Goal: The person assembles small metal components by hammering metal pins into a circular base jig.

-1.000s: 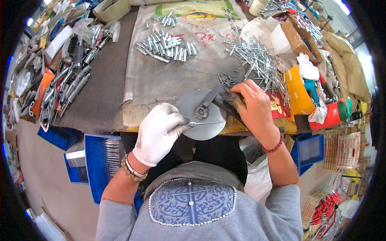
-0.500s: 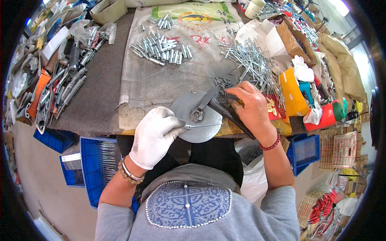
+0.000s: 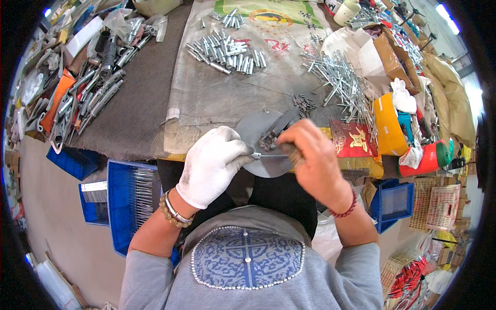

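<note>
In my white-gloved left hand, a thin metal rod with a thicker end is pinched, lying level over a round grey metal plate. My bare right hand is curled over the plate's right side, its fingertips close to the rod. Motion blur and the hand itself hide what these fingers hold. A small dark metal block sits on the plate. Beside it shows the dark head of a hammer; its handle is hidden behind my right hand. Small dark pins lie just beyond the plate.
Short metal sleeves and a heap of thin rods lie on the sack-covered bench. A red packet and yellow box stand right. Tools crowd the left. Below, a blue bin holds rods.
My right hand has moved from beside the small pins back toward the plate and the rod. The left hand still pinches the rod. The whole view has shifted slightly.
</note>
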A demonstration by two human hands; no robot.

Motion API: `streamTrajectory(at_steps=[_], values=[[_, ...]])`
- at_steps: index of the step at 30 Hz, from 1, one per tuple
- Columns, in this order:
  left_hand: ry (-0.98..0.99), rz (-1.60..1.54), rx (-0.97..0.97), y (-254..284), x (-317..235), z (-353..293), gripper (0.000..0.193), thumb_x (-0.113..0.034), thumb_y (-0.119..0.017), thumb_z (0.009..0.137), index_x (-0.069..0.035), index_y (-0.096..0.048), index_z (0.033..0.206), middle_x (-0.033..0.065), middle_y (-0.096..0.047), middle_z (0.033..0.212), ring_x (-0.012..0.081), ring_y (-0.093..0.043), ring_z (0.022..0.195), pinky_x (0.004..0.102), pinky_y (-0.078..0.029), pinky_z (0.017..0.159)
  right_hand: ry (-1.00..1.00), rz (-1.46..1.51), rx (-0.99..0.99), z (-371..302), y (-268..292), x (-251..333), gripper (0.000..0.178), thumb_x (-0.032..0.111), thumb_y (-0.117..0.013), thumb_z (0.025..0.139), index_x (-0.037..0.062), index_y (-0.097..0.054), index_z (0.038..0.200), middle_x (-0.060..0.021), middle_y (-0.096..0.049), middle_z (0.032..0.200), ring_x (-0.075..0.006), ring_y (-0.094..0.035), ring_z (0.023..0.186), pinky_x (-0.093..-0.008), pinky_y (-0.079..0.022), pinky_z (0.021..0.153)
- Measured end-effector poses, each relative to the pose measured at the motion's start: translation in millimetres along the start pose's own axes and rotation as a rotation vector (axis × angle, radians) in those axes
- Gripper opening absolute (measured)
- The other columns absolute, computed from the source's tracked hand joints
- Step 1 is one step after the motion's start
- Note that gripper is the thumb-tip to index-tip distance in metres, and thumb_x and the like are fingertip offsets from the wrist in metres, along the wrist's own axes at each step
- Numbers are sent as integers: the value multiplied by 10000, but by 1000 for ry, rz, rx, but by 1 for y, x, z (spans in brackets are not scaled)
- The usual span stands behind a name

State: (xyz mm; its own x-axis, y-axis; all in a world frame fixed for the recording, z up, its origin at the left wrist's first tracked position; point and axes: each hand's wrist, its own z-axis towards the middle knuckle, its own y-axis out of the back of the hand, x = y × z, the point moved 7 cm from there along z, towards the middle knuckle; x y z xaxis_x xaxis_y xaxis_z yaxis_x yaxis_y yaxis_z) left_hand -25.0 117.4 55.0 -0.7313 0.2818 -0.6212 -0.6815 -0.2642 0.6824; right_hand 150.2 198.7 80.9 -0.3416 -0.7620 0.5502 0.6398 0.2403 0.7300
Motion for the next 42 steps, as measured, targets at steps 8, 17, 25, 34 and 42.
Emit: streamTrajectory(at_steps=[8, 17, 25, 34, 42], values=[[-38, 14, -24, 0, 0, -1, 131, -148, -813, 827, -101, -760, 937, 94, -656, 955, 311, -675, 951, 426, -550, 840, 47, -6, 15, -2, -24, 14, 296, -98, -665, 776, 63, -700, 1021, -127, -640, 991, -366, -668, 966, -462, -540, 850], [-6, 19, -11, -1, 3, -3, 167, -101, -834, 800, -88, -775, 956, 102, -669, 978, 324, -673, 990, 416, -546, 880, 163, -187, 35, 0, -25, 28, 209, 5, -678, 818, 63, -709, 1017, -92, -620, 1013, -307, -633, 968, -420, -508, 853], [-38, 28, -49, -2, 2, -2, 192, -103, -845, 773, -85, -738, 931, 106, -664, 954, 330, -679, 943, 438, -557, 837, 344, -451, -15, 1, -30, 52, 119, 143, -691, 788, 97, -590, 829, -63, -491, 882, -221, -569, 836, -365, -480, 754], [-17, 13, -42, -2, 3, -1, 164, -104, -837, 781, -82, -748, 916, 105, -665, 940, 328, -678, 947, 429, -558, 842, 343, -488, 15, 1, -33, 50, 114, 130, -688, 789, 100, -587, 832, -59, -497, 891, -218, -564, 835, -360, -489, 758], [27, -23, 3, -3, 5, -1, 144, -96, -846, 808, -73, -759, 920, 101, -664, 955, 317, -675, 950, 415, -552, 843, 221, -258, 15, -3, -18, 34, 230, 52, -670, 841, 59, -697, 1070, -95, -604, 1017, -291, -633, 956, -425, -519, 839]])
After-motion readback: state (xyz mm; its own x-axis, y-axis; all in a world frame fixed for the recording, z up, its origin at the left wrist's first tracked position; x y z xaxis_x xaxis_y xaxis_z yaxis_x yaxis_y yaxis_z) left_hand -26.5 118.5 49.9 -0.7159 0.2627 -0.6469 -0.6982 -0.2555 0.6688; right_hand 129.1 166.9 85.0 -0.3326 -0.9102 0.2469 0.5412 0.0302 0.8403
